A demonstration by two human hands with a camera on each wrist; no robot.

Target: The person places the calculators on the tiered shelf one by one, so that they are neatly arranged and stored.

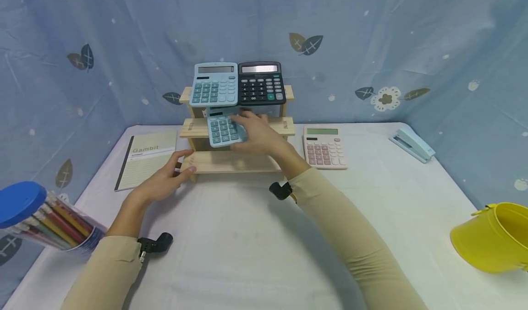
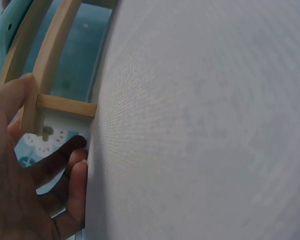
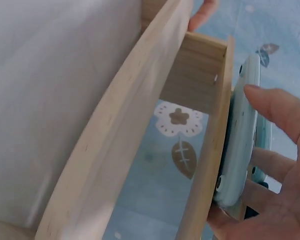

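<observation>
A small wooden three-tier rack (image 1: 231,162) stands at the back of the white table. My left hand (image 1: 164,181) holds the left end of its bottom shelf, thumb at the front edge, other fingers curled beside it in the left wrist view. My right hand (image 1: 259,133) grips a light blue calculator (image 1: 221,129) at its right side on the middle shelf. That calculator leans back, slightly askew; the right wrist view shows its edge (image 3: 238,135) with my thumb against it. Another light blue calculator (image 1: 215,85) and a black calculator (image 1: 261,84) lean side by side on the top shelf.
A pink calculator (image 1: 324,149) lies right of the rack, with a light blue stapler (image 1: 412,143) farther right. A yellow bucket (image 1: 478,241) is at the right edge. On the left are a notebook (image 1: 144,156) and a blue-lidded tub of pencils (image 1: 62,223).
</observation>
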